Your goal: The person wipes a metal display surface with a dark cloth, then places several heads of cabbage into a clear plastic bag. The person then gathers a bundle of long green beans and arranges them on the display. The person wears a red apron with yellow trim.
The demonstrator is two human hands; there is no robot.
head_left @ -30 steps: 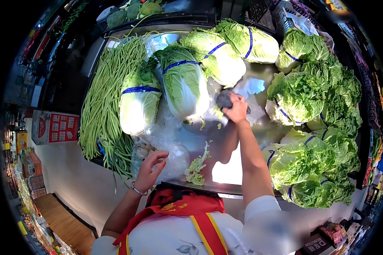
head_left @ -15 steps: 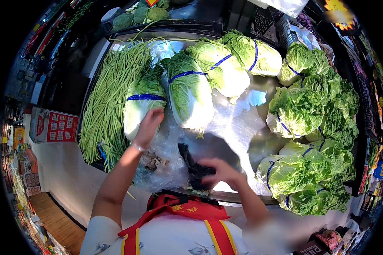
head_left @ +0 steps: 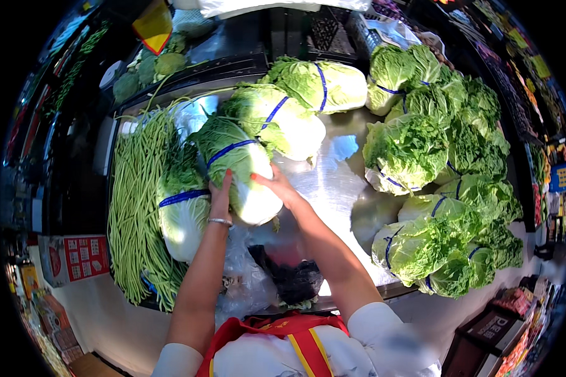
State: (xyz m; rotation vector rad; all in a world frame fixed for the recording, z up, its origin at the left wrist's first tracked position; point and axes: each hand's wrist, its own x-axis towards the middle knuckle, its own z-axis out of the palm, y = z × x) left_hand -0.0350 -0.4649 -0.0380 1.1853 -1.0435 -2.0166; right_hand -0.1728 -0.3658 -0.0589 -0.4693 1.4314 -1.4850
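Both my hands are on a napa cabbage with a blue band around it. My left hand presses along its left side, in the gap beside another banded napa cabbage. From the right, my right hand clasps the same cabbage, fingers partly curled against its pale leaves. Behind it lie a third napa cabbage and a fourth one, also banded. A crumpled black plastic bag rests near the front edge, next to clear plastic film.
Long green beans are heaped along the left side of the metal display table. Several banded leafy cabbages fill its right side. Broccoli lies beyond the back rim. A red and white box stands at the left.
My right hand has let go of the black plastic bag and moved up to the napa cabbage. My left hand has shifted from the leftmost cabbage to this one. The view has turned.
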